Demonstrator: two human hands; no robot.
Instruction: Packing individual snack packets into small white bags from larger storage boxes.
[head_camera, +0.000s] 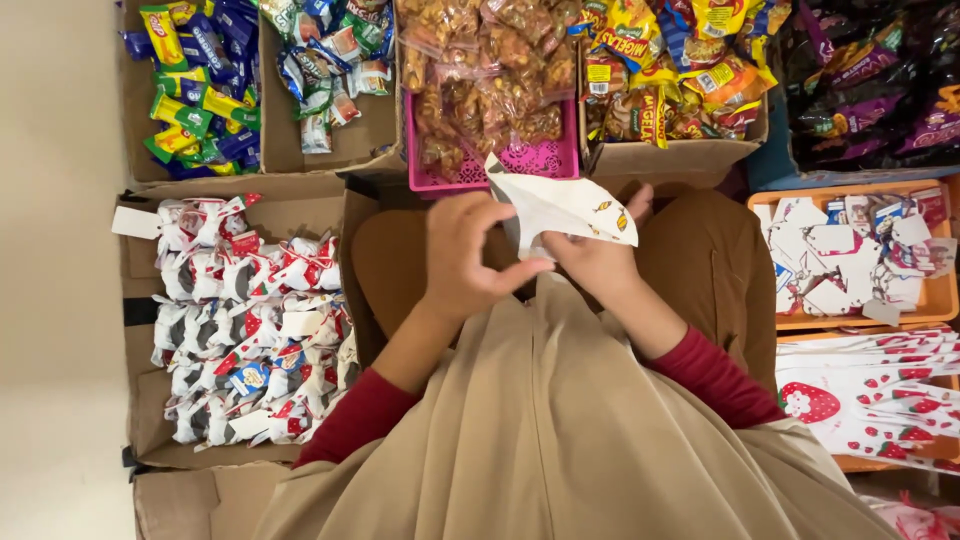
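Currently we have both hands clamped on a white paper bag (562, 208), centre, over our lap: left hand (470, 255) pinching its near edge, right hand (600, 262) beneath. Finished packets fill the cardboard box (300, 208) left.

White paper gift bag (562, 208) with small yellow prints, flat and partly folded, tilted, pinched between fingertips of both hands, upper corner projecting above the fingers
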